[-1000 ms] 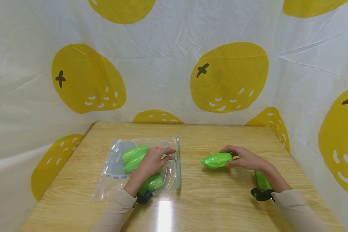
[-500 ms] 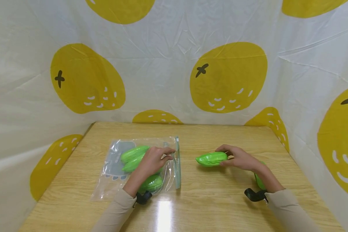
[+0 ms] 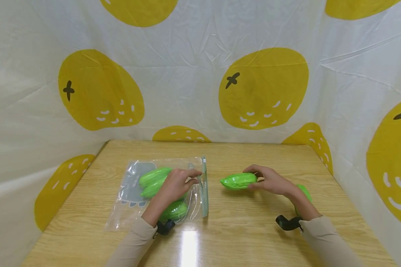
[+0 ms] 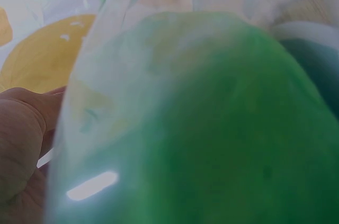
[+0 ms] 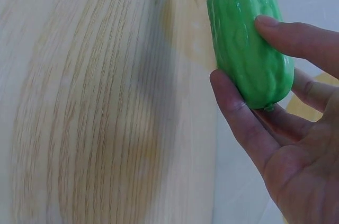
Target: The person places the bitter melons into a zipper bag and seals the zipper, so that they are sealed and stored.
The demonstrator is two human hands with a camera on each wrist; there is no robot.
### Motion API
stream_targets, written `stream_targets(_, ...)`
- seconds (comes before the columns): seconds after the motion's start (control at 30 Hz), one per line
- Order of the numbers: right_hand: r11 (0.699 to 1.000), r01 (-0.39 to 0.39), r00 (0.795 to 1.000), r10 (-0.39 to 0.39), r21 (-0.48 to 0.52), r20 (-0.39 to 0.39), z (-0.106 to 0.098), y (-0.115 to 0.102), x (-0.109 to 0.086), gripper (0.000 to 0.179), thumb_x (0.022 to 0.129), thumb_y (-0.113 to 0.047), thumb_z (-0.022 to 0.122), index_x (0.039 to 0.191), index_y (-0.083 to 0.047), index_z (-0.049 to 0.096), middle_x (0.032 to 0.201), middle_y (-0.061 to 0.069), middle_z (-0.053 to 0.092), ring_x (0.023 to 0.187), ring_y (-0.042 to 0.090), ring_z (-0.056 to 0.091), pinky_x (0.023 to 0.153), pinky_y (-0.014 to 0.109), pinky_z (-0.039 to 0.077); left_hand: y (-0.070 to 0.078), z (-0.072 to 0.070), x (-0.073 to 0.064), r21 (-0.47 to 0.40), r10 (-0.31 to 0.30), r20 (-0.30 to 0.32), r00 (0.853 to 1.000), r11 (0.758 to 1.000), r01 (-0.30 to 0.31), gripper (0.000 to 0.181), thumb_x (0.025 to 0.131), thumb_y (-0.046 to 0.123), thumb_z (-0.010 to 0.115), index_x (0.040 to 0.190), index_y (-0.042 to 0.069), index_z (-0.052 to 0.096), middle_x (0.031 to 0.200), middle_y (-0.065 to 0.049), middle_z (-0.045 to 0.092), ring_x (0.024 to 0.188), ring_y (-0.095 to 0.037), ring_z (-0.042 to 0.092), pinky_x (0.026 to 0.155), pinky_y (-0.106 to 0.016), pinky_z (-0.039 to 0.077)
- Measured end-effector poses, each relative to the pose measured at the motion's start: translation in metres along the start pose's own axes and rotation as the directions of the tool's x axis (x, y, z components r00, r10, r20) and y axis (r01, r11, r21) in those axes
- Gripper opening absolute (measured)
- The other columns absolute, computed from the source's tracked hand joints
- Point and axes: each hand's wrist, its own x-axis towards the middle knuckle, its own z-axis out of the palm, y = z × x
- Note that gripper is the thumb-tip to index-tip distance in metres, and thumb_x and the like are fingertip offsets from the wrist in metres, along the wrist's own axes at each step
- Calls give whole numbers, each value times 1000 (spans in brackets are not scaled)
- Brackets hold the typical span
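Observation:
In the head view, my right hand (image 3: 270, 180) grips a bright green, bumpy bitter melon (image 3: 238, 181) by its blunt end, its pointed tip facing the bag. The right wrist view shows the thumb and fingers around that bitter melon (image 5: 246, 38), held above the table. A clear zip bag (image 3: 128, 187) lies flat at the left, its mouth towards the right. My left hand (image 3: 178, 184) pinches the bag near its zip edge. Inside are several bitter melons (image 3: 156, 175), partly hidden by the left hand and forearm. Green fills most of the left wrist view, behind plastic.
Another bitter melon (image 3: 305, 191) lies on the wooden table (image 3: 254, 230) at the right, partly behind my right forearm. A white curtain (image 3: 180, 85) with yellow fruit prints surrounds the table's back and sides.
My right hand has carried its bitter melon leftwards, closer to the bag's mouth. More of the bitter melon behind the right forearm now shows. The left hand and bag have stayed still.

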Motion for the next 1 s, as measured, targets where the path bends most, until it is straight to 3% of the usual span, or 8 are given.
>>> stream_targets(0.5,1000,-4,1000,5,23,-15,10,-5,10,45,93,-17,78,132,-1,61,124,18,66,111,27,64,88,39,59,0,-1,0,2,-2,3,1000,1000,2,26,91,21,78,116,14,79,111,1,81,93,-17,78,79,-36,62)
stream_targets(1.0,998,3,1000,-1,57,-27,20,-7,15,45,92,-14,78,132,-2,61,125,18,65,109,26,63,89,34,59,0,-2,0,15,26,-13,1000,1000,-26,26,90,21,78,115,13,79,109,0,81,90,-17,78,77,-34,62)
